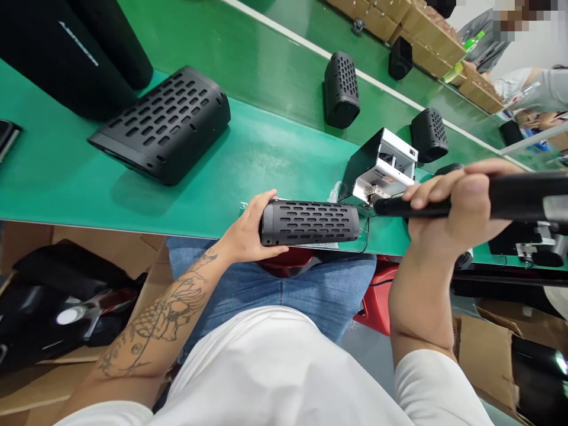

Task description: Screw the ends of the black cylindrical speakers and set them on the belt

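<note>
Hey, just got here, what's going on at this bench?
A person's left hand holds a black slotted housing at the table edge. The right hand grips a black handheld tool, its tip by a black-and-silver machine. Another housing lies on the green table.

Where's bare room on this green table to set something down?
Bare green tabletop shows between the large perforated case and the boxy machine, beyond the left hand. Around the machine it's crowded: right hand and black tool close by, a smaller perforated case behind.
</note>
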`<action>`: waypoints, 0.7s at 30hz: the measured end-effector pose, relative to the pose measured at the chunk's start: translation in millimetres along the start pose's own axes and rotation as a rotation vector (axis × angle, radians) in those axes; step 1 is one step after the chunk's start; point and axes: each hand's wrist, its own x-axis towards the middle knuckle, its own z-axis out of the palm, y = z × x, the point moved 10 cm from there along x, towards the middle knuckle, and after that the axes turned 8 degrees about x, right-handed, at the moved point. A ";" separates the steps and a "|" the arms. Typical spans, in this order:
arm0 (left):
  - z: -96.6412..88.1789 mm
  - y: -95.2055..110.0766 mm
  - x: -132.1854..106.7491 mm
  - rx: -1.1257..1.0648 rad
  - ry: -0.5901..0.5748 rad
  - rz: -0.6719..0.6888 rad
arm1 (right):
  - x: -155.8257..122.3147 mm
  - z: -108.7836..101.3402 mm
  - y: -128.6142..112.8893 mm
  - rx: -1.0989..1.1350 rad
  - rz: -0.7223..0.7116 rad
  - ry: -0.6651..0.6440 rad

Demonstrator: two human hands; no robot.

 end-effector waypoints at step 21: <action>6.8 -10.2 1.3 -0.045 -0.043 -0.026 | -37.8 65.9 -52.9 0.090 0.222 -0.177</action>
